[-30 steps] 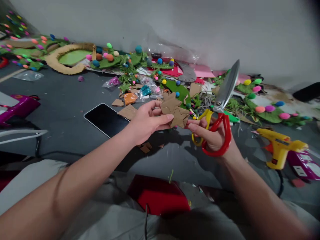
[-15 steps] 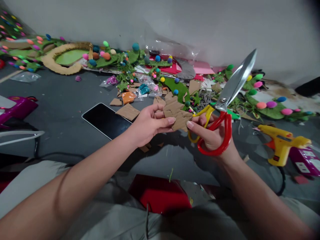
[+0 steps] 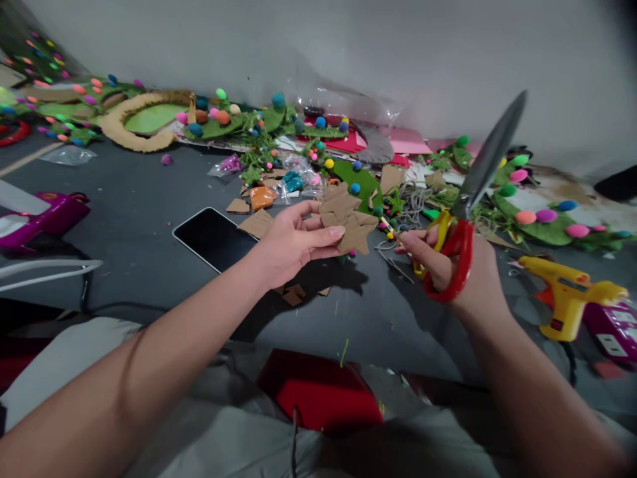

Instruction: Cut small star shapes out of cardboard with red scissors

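My left hand [image 3: 291, 242] pinches a brown cardboard star cut-out [image 3: 348, 218] between thumb and fingers, holding it up over the dark floor. My right hand [image 3: 448, 265] grips a pair of scissors [image 3: 470, 206] with red and yellow handles, the closed steel blades pointing up and to the right. The right hand is now a short gap to the right of the star and does not touch it. Small cardboard scraps [image 3: 293, 292] lie on the floor under the left hand.
A black phone [image 3: 212, 238] lies left of the star. A yellow glue gun [image 3: 567, 292] and purple box [image 3: 610, 325] sit at right, another purple glue gun [image 3: 40, 216] at left. Green felt pieces with coloured pompoms [image 3: 279, 126] line the wall. A red object [image 3: 318, 392] rests by my lap.
My right hand with the scissors has let go of the star's edge and moved right, away from it. The left hand keeps holding the star in about the same place.
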{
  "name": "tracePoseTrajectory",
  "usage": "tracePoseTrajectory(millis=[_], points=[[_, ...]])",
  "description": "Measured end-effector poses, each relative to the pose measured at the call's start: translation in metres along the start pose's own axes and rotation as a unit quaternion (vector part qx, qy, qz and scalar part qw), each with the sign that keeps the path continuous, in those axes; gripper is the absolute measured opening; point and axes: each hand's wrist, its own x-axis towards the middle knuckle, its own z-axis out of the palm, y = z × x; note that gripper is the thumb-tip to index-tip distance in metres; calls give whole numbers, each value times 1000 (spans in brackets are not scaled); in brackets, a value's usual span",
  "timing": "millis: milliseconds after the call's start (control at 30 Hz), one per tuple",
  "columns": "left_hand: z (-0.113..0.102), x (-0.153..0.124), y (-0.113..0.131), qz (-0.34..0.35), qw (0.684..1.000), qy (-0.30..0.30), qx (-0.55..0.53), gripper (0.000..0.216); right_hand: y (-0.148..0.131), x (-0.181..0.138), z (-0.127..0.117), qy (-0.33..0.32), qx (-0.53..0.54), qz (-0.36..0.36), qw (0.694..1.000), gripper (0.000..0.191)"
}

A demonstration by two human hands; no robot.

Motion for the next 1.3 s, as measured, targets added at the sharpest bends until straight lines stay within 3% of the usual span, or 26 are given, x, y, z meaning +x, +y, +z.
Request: tracePoseTrajectory(millis=[133,300,500,967,1300], points=[[0,0,1,13,1000,-8,-12,43,1,-3,-6,-35,-119,-3,992,42],[-3,3,2,53,998,-14,-8,45,1,-18,-5,-111,-137,30,984,51],[-7,4,3,99,995,-7,-25,31,7,-28,1,-190,-207,-42,959,50],[-2,0,2,66,997,-12,-29,36,1,-27,13,-231,-158,0,960,51],[-1,-1,0,67,997,-22,3,33,-9,-24,14,-248,-145,-17,958,52]])
